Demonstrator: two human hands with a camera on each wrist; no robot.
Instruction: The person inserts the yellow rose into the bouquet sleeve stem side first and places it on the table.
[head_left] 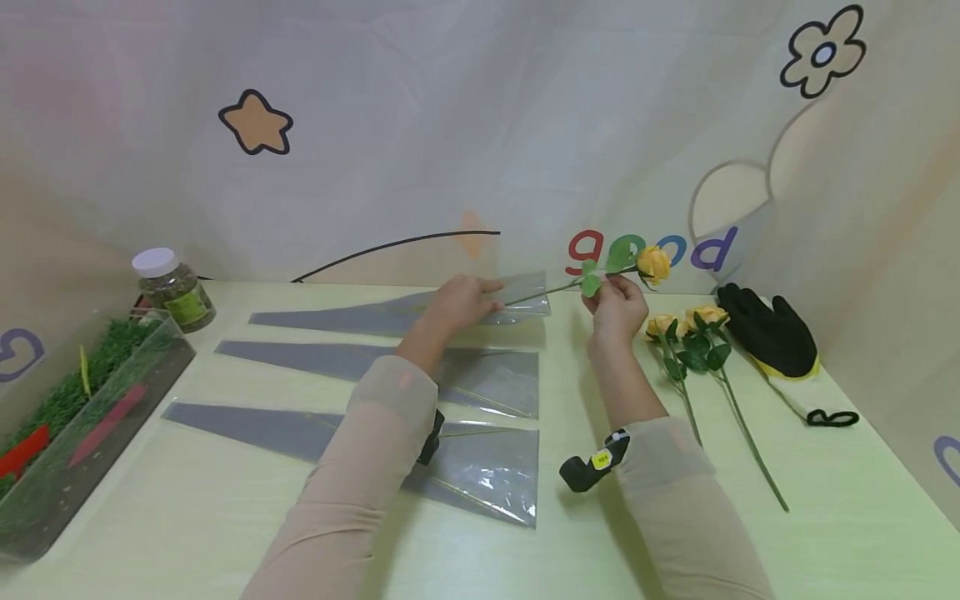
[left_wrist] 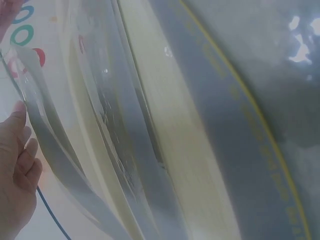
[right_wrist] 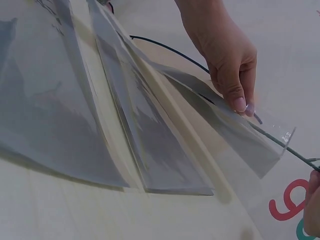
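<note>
Rose (head_left: 654, 264), yellow and leafy, shows just past the fingertips of the right hand (head_left: 619, 310), whose thumb and fingers are clamped on its stem, right by the leaves. Leftward from those fingers, the stem runs into the wide end of the far sleeve (head_left: 367, 315), clear on one face and grey on the other. There the left hand (head_left: 457, 302) pinches the sleeve's edge between thumb and finger, close to the stem. Nearer the person than the left fingers, a middle sleeve (head_left: 491, 377) and a near sleeve (head_left: 495, 467) lie on the table (head_left: 570, 542). Right of the right fingers rest two loose roses (head_left: 696, 352), a black-and-white glove (head_left: 772, 333) beyond them. Well left of the left fingers I see a white-lidded jar (head_left: 176, 293) and a clear box (head_left: 123, 446) of green turf.
</note>
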